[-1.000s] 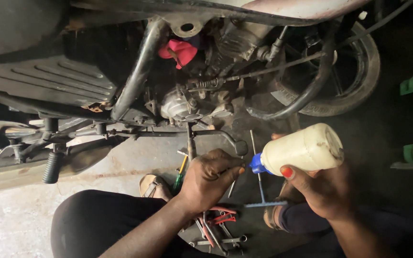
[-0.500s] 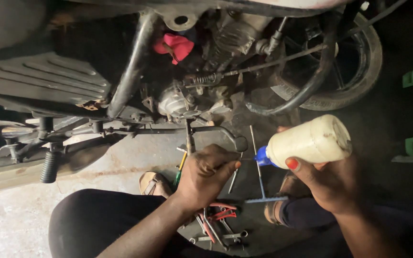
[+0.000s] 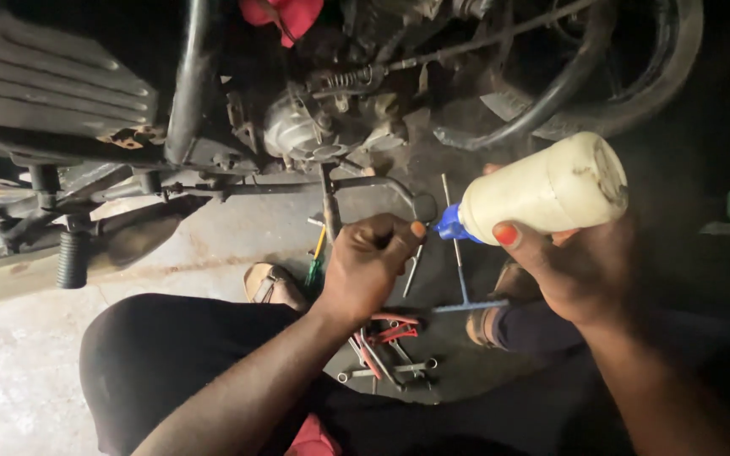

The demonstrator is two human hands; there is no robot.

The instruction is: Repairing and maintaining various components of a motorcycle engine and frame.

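Bottle (image 3: pixel 551 190), cream-white plastic, lying almost on its side in my right hand (image 3: pixel 580 270), at about 2 o'clock from frame centre. Right fingers (image 3: pixel 507 234) wrapped closed around its lower wall, one nail painted red-orange. Surface looks smudged and grimy, flat bottom end facing 3 o'clock. Blue nozzle (image 3: pixel 449 226) points toward 9 o'clock, tip just beside my left hand (image 3: pixel 369 266). Left hand sits dead centre, fingers curled shut on something small at the nozzle tip; whether that's a cap or the nozzle itself I cannot tell, the knuckles hide it.

Judging the step as work at the spout: best done by keeping the bottle level or nose-up so nothing runs out, squeezing lightly only, and steadying the blue tip with the left thumb.

Outward: bent metal foot lever (image 3: pixel 382 186) at 12 o'clock of the left hand, just above it. Engine casing (image 3: pixel 297 131) further up at 11 o'clock, dirty grey metal, a spring near it. Red rag (image 3: pixel 285 13) at the top edge. Rear tyre (image 3: pixel 635 84) at 1 o'clock, dark. Rubber footpeg (image 3: pixel 71 257) far out at 9 o'clock. Below the left hand at 6 o'clock, red-handled pliers (image 3: pixel 394 329) and some spanners on the concrete floor (image 3: pixel 10 371). Blue T-handle tool (image 3: pixel 462 287) between the two hands, lying on the floor. Sandalled foot (image 3: pixel 268 283) at 8 o'clock.
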